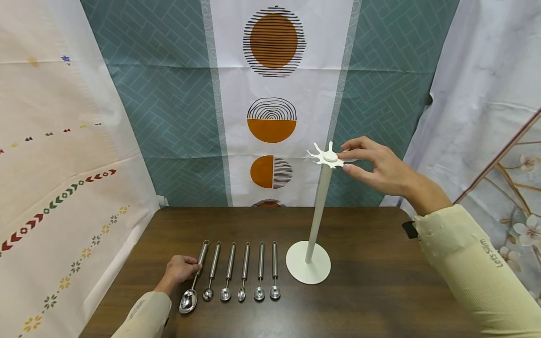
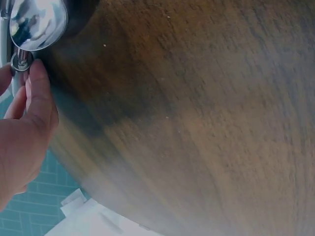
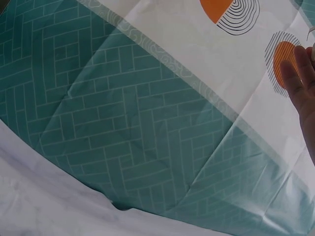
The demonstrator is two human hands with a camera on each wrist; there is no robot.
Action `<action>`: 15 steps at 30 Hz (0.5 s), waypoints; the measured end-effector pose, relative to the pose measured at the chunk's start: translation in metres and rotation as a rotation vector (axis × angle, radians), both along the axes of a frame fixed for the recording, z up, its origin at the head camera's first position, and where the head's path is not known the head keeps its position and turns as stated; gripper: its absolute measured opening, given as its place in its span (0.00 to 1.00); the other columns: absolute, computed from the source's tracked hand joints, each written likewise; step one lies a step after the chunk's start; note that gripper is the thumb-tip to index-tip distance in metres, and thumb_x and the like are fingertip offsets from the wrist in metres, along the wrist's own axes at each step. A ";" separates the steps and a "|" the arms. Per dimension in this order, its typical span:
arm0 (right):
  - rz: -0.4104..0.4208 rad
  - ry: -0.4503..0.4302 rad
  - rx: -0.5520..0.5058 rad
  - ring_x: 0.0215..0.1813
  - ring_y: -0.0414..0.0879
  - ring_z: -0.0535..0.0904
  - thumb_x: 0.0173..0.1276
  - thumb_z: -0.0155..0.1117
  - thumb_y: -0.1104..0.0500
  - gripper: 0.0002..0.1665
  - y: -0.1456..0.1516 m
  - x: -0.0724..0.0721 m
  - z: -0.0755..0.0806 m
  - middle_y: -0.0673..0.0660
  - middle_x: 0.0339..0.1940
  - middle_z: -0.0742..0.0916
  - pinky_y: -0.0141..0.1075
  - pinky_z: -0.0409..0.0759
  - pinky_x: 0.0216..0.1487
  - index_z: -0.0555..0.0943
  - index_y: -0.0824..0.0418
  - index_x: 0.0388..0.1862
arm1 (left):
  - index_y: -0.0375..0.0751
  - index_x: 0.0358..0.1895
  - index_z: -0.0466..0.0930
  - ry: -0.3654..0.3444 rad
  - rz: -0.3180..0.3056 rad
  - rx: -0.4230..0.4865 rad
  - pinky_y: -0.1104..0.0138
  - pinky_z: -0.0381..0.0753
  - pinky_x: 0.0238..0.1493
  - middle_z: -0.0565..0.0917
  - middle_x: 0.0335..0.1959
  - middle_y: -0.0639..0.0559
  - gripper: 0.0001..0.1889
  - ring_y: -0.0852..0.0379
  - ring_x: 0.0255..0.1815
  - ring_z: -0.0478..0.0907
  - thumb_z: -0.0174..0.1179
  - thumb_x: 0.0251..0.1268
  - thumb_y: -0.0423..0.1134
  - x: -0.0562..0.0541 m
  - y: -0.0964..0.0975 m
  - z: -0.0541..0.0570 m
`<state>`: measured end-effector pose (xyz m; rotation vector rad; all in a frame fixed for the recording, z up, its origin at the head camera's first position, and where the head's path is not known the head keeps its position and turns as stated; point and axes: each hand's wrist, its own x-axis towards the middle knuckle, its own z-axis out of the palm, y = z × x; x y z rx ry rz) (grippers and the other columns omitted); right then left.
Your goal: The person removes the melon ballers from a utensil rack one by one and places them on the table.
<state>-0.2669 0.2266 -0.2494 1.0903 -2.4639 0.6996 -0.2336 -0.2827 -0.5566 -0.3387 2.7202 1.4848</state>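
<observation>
My left hand (image 1: 181, 270) pinches the handle of the large oval metal spoon (image 1: 188, 301) at the left end of a row on the wooden table. Close up in the left wrist view, the spoon's shiny bowl (image 2: 38, 22) lies just beyond my fingertips (image 2: 39, 73). To its right, several smaller metal scoops (image 1: 241, 294) lie side by side, with ring-ended handles pointing away from me. My right hand (image 1: 378, 164) pinches the hooked top of a white utensil stand (image 1: 319, 211), thumb below and fingers above. The right wrist view catches only part of that hand (image 3: 305, 88) at its edge.
The stand's round base (image 1: 308, 274) rests on the wooden table (image 1: 363, 291), right of the scoops. A patterned cloth (image 1: 169, 94) hangs behind the table's far edge. More cloths hang along the left and right sides.
</observation>
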 end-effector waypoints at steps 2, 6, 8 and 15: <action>-0.002 0.002 0.000 0.61 0.58 0.73 0.72 0.62 0.60 0.19 0.001 0.000 0.000 0.61 0.60 0.78 0.56 0.72 0.54 0.83 0.65 0.58 | 0.18 0.38 0.82 -0.004 -0.002 0.000 0.65 0.85 0.25 0.86 0.26 0.39 0.11 0.54 0.21 0.84 0.68 0.55 0.26 -0.002 0.001 -0.001; -0.004 0.002 0.002 0.61 0.58 0.73 0.73 0.62 0.59 0.19 0.001 0.001 0.001 0.60 0.60 0.78 0.56 0.72 0.54 0.83 0.65 0.58 | 0.18 0.38 0.82 -0.009 -0.007 -0.008 0.66 0.85 0.25 0.86 0.25 0.40 0.12 0.56 0.20 0.83 0.68 0.55 0.27 -0.005 0.002 -0.001; 0.000 -0.001 0.005 0.61 0.59 0.73 0.73 0.62 0.59 0.19 0.000 0.001 0.001 0.61 0.60 0.78 0.57 0.72 0.54 0.82 0.65 0.59 | 0.18 0.38 0.82 -0.013 -0.007 -0.022 0.66 0.85 0.24 0.86 0.24 0.41 0.11 0.56 0.20 0.82 0.67 0.54 0.27 -0.005 0.002 -0.001; 0.001 -0.041 0.021 0.65 0.60 0.71 0.73 0.62 0.58 0.21 0.000 0.001 -0.002 0.61 0.65 0.75 0.59 0.71 0.57 0.80 0.63 0.63 | 0.23 0.37 0.85 -0.025 -0.021 -0.129 0.64 0.85 0.26 0.86 0.26 0.43 0.11 0.54 0.22 0.82 0.69 0.56 0.31 -0.003 0.002 0.007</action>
